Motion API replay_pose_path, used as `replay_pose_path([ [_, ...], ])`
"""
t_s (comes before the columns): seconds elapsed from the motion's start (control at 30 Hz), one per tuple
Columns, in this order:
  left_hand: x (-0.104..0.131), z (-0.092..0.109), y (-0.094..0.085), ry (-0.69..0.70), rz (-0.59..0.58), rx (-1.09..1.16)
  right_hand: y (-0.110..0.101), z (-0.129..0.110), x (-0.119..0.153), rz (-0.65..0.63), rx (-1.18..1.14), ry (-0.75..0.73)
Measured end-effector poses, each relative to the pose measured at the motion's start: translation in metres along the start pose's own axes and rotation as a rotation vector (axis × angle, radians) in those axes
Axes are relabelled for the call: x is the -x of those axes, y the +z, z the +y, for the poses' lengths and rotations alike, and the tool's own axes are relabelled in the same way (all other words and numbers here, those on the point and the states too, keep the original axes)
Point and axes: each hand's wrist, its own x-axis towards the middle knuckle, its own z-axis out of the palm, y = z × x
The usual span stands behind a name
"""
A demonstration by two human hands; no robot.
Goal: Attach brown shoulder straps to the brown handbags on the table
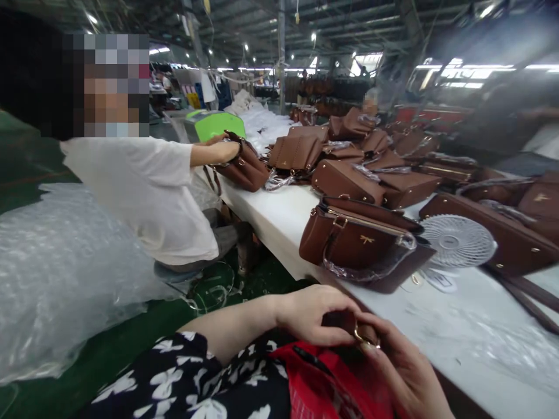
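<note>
A small brown leather strap piece with a curved gold metal ring is pinched between my two hands, low in front of my body. My left hand reaches in from the left, thumb and fingers closed at the ring's near side. From the right, my right hand grips the leather and ring with thumb and forefinger. The rest of the strap is hidden. Beneath both hands lies red fabric on my lap. Just beyond them, a brown handbag with plastic-wrapped handles stands on the white table.
A white round fan stands beside the handbag. Many brown bags are heaped further back. At the left, a co-worker in a white shirt handles another bag. Clear plastic wrap is piled on the floor.
</note>
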Motion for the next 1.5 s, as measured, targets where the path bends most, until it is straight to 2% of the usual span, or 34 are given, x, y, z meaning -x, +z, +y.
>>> replay_pose_path([
  [0.07, -0.018, -0.005, -0.002, 0.029, -0.091, 0.051, -0.018, 0.004, 0.008, 0.046, 0.052, 0.04],
  [0.13, -0.031, -0.009, -0.003, -0.005, -0.096, 0.069, -0.032, 0.01, 0.016, 0.132, 0.042, 0.1],
  [0.27, -0.046, -0.014, 0.003, -0.208, -0.221, 0.274, -0.036, 0.017, 0.025, 0.269, -0.171, 0.235],
  [0.37, -0.051, -0.012, 0.018, -0.372, -0.169, 0.383, -0.026, 0.012, 0.024, 0.341, -0.386, 0.283],
  [0.5, -0.057, -0.006, 0.034, -0.424, -0.06, 0.454, -0.017, 0.005, 0.019, 0.411, -0.462, 0.306],
  [0.73, -0.065, 0.004, 0.043, -0.376, 0.054, 0.566, -0.015, -0.01, 0.007, 0.379, -0.407, 0.226],
  [0.8, -0.062, -0.001, 0.045, -0.379, 0.007, 0.712, -0.018, -0.012, 0.006, 0.405, -0.451, 0.236],
  [0.87, -0.059, -0.01, 0.044, -0.371, -0.115, 0.816, -0.022, -0.011, 0.005, 0.455, -0.492, 0.253],
  [0.97, -0.058, -0.018, 0.038, -0.354, -0.223, 0.755, -0.026, -0.008, 0.005, 0.51, -0.53, 0.256],
  [1.07, -0.061, -0.013, 0.033, -0.342, -0.206, 0.7, -0.021, -0.011, 0.0, 0.45, -0.527, 0.209],
  [1.23, -0.064, -0.003, 0.032, -0.314, -0.161, 0.791, -0.016, -0.021, -0.006, 0.359, -0.432, 0.138],
  [1.33, -0.06, -0.009, 0.031, -0.309, -0.192, 0.849, -0.025, -0.02, -0.004, 0.381, -0.49, 0.157],
  [1.43, -0.057, -0.019, 0.03, -0.359, -0.191, 0.805, -0.035, -0.015, -0.003, 0.433, -0.559, 0.185],
  [1.5, -0.057, -0.022, 0.029, -0.398, -0.176, 0.772, -0.037, -0.013, -0.005, 0.413, -0.55, 0.169],
])
